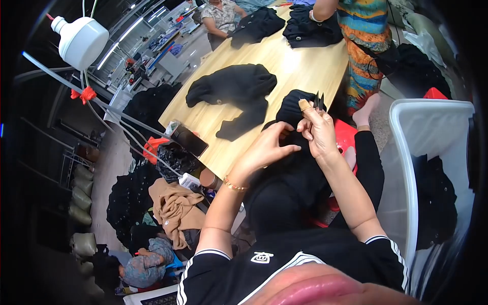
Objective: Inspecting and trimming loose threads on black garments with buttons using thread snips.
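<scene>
Black garment (pixel 292 104) at near edge of worktop (pixel 310 71). Right hand (pixel 317 127) closed round snips (pixel 321 103), blades pointing away. Left hand (pixel 274 145) half-curled at garment, thumb apart from fingers; cannot tell if gripping fabric.

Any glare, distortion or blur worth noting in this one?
Head view: a bright glare patch on the table beyond the hands; head view: the bin rim bows under the fisheye, and the picture's outer edges fall dark; head view: the black garment on the table loses most fold detail; head view: the left hand and right hand look reasonably sharp.
</scene>
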`<state>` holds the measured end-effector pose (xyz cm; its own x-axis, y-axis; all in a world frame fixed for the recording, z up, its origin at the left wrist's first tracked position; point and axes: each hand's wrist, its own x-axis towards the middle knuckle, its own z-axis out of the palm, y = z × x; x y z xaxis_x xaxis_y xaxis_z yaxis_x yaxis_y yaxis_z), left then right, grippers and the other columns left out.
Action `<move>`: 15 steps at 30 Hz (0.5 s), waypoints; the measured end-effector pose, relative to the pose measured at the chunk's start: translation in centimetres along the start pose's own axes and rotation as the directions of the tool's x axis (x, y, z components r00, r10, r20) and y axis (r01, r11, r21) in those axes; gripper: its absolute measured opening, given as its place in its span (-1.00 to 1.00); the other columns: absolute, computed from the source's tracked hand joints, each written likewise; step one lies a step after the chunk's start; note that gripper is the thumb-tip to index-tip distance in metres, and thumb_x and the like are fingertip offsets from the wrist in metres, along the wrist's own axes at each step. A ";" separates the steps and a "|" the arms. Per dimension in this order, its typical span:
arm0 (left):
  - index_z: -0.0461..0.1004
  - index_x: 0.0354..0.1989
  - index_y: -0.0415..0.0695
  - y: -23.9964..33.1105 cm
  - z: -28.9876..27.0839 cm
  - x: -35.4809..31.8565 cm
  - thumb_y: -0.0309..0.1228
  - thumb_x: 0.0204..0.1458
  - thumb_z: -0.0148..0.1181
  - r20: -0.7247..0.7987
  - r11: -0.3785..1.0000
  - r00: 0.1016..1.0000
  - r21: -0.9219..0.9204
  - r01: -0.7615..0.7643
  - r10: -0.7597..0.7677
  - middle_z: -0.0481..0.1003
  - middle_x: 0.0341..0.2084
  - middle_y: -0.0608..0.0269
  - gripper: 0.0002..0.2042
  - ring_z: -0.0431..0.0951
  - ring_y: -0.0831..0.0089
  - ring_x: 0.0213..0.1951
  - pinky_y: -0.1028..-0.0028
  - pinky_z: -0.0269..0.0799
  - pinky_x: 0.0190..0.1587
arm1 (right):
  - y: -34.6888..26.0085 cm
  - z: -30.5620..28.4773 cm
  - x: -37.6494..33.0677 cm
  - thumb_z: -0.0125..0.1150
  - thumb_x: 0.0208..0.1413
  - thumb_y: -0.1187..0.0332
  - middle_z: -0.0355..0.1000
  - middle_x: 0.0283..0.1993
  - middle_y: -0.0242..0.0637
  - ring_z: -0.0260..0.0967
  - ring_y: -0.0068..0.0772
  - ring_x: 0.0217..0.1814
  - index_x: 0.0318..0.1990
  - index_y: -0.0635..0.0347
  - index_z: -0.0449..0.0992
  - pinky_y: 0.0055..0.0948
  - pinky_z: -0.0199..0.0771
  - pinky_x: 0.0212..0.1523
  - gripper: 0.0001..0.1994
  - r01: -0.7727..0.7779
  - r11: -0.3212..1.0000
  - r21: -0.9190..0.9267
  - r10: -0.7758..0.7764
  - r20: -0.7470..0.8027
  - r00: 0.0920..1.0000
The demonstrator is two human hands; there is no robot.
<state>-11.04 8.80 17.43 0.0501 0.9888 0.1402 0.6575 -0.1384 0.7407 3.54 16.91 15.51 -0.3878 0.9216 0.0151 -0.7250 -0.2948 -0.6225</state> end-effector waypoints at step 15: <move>0.51 -0.25 -0.36 1.7 2.6 1.5 -0.29 0.10 0.24 -0.106 0.990 0.993 -0.122 -0.065 0.052 0.54 -0.50 -0.05 -0.70 0.56 0.32 -0.45 0.32 0.45 -0.33 | -6.4 2.0 -4.7 0.19 0.24 0.35 0.36 -0.63 -0.49 0.38 -0.59 -0.69 -0.41 0.06 0.50 -0.73 0.05 -0.78 -0.85 0.292 0.953 0.084 -0.299 0.094 0.950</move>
<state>-7.87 10.23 17.16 0.0043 0.9688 0.2477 0.5562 -0.2082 0.8046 8.82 13.97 21.02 -0.2051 0.9396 0.2740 -0.8515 -0.0332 -0.5234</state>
